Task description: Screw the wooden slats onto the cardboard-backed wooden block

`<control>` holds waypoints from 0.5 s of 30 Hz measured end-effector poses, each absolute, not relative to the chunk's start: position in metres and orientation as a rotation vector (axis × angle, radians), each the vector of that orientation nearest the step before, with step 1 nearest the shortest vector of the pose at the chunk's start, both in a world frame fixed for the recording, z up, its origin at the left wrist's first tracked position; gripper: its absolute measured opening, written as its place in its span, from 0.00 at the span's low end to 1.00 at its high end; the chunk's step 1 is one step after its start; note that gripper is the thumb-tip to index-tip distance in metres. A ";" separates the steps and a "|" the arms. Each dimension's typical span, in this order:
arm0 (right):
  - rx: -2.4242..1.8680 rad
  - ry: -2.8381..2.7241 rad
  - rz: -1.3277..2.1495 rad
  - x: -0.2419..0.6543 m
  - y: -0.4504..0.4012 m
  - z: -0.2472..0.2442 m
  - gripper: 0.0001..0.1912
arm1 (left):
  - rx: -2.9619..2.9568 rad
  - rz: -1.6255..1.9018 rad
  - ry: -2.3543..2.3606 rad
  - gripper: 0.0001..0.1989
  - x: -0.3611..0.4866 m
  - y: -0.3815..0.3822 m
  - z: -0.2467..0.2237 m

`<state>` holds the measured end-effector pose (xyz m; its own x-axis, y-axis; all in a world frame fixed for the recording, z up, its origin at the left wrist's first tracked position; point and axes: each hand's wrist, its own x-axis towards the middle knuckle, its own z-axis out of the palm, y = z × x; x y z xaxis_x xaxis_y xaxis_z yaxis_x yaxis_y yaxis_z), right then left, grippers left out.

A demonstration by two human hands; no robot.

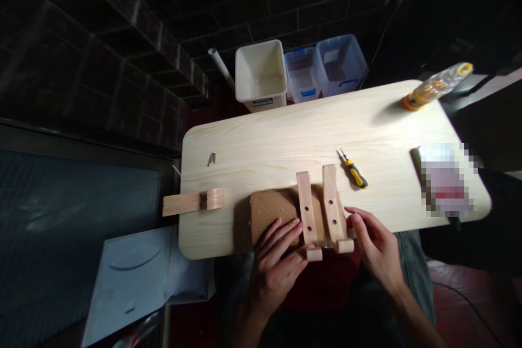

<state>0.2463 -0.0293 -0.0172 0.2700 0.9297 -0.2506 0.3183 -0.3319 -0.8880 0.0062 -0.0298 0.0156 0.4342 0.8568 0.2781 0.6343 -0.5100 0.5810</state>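
Observation:
My left hand (277, 261) lies with its fingers stretched out over a brown cardboard block (269, 204), fingertips against the edge of a wooden hook-shaped piece (304, 190). Beside that piece lies a second one (331, 187). Both rest across the block, have two dark holes each, and end in a short curved lip towards me. Just right of the second piece, my right hand (377, 247) is closed in a pinch. A tiny grey tip, apparently a screw (355, 213), shows between thumb and forefinger; most of it is hidden.
A yellow-black screwdriver (355, 172) lies beyond my right hand. Several screws (211, 159) sit at the table's left, near more wooden pieces (187, 202) overhanging the edge. A clear bottle (438, 87) stands at far right, near a blurred-out object (446, 179). Bins (261, 73) stand behind the table (261, 136).

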 end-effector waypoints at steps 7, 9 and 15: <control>-1.787 -1.148 1.046 0.244 -0.029 -0.018 0.17 | 2.285 0.758 1.268 0.16 0.005 -0.031 0.015; -1.779 -1.144 1.039 0.243 -0.029 -0.019 0.16 | 2.286 0.773 1.273 0.16 0.006 -0.030 0.016; -1.714 -1.180 0.971 0.241 -0.029 -0.015 0.13 | 2.294 0.804 1.299 0.14 0.010 -0.027 0.018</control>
<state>0.2410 -0.0289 -0.0151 0.2632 0.9545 -0.1401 0.3220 -0.2238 -0.9199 0.0097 -0.0270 0.0185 0.4078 0.8654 0.2910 0.6463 -0.4987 0.5775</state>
